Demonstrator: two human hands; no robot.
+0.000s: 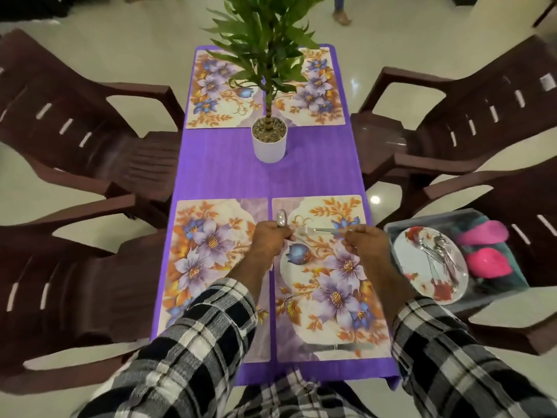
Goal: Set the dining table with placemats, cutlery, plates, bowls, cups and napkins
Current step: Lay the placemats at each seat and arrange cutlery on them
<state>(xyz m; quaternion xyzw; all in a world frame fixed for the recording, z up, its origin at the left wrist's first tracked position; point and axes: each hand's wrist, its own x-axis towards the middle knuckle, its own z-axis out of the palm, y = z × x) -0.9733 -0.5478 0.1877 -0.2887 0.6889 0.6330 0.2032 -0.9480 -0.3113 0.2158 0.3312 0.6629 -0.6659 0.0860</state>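
1. Our left grip (269, 238) curls round a spoon (281, 219), whose bowl pokes out just above the knuckles, over the near right placemat (328, 297).
2. Our right grip (363, 240) pinches a fork (313, 230) that points toward the left grip.
3. Right of that grip, a plate (422, 276) carrying more cutlery (440, 254) sits in a grey tray (398, 226), off the counter (271, 176).

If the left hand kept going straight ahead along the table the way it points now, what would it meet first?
Probably the white plant pot. The left hand, holding a spoon over the near right placemat, points up the table; only bare purple tablecloth lies between. Depth and height are unclear, so it might pass beside the pot.
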